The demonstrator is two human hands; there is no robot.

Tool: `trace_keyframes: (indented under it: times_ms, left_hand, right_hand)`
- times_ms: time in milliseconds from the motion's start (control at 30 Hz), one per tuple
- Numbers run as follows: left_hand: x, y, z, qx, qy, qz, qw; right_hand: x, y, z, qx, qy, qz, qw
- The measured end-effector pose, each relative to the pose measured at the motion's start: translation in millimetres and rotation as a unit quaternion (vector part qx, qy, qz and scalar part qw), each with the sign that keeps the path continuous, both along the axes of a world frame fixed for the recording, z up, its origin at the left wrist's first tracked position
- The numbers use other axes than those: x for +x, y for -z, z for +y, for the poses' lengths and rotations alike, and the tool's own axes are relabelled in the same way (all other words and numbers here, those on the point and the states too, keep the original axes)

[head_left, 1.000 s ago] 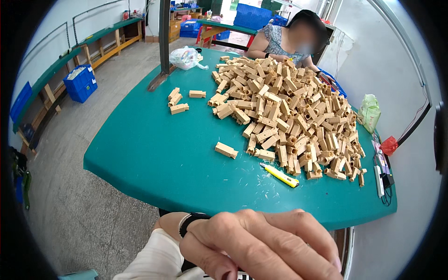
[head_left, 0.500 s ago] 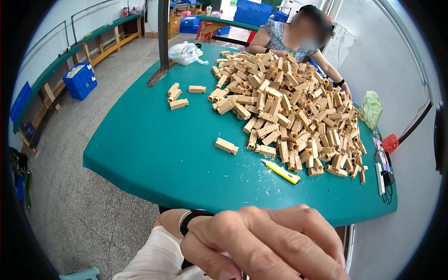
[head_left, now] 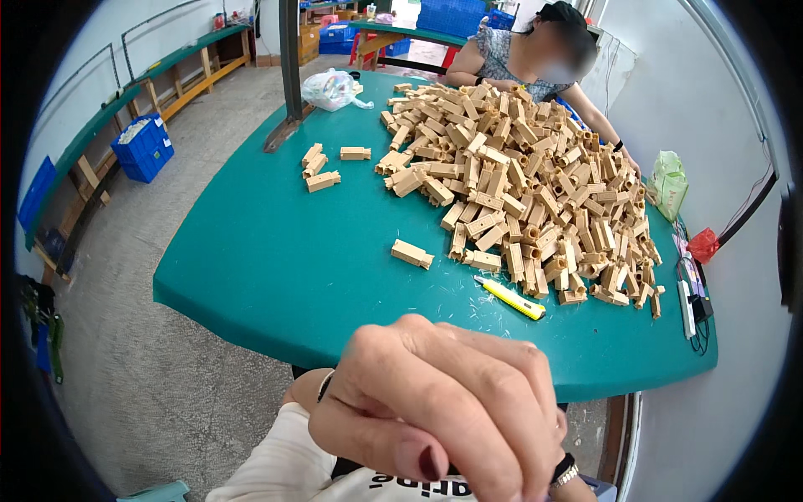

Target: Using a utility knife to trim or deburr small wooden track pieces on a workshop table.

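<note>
My left hand is close to the camera, in front of the table's near edge. Its fingers are bent over and the thumb lies beneath them; what they hold, if anything, is hidden. Behind it, a sliver of my right hand shows above a wrist with a watch; its fingers are covered by the left hand. Beyond the hands, a yellow utility knife lies among pale shavings on the green tabletop. A single light wooden block with notched ends lies left of the knife.
A large heap of similar wooden blocks covers the right and back of the table. Several blocks lie apart at left, near a metal post and plastic bag. A person sits opposite. A power strip lies at right.
My left hand has risen a little, and its fingers are more curled. My right wrist with its watch has come into view behind it. The view has shifted slightly.
</note>
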State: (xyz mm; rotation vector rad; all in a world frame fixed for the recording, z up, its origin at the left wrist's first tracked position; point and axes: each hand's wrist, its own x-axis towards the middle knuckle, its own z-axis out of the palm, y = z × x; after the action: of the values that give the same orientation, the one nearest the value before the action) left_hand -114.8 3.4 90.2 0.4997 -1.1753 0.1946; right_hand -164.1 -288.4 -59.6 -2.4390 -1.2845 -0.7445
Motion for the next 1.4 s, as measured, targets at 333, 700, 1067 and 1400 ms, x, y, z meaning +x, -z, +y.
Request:
trace_keyframes:
  times_ms: [333, 700, 1067, 1400]
  left_hand:
    - [-13.0, -0.1, 4.8, -0.011, 0.056, -0.123, 0.991]
    - [-21.4, 11.3, -8.4, -0.114, 0.047, -0.113, 0.986]
    - [-22.5, 8.8, -12.9, -0.172, -0.029, -0.127, 0.977]
    - [-6.0, 15.2, 5.4, -0.116, -0.060, -0.199, 0.971]
  right_hand:
    - [79.2, 2.8, -50.0, 0.200, 0.318, -0.013, 0.927]
    - [63.2, 11.1, -75.1, 0.025, 0.339, 0.020, 0.940]
    - [56.7, 24.9, -69.2, -0.066, 0.271, 0.001, 0.960]
    - [33.0, 32.1, -58.9, -0.120, 0.187, 0.050, 0.974]
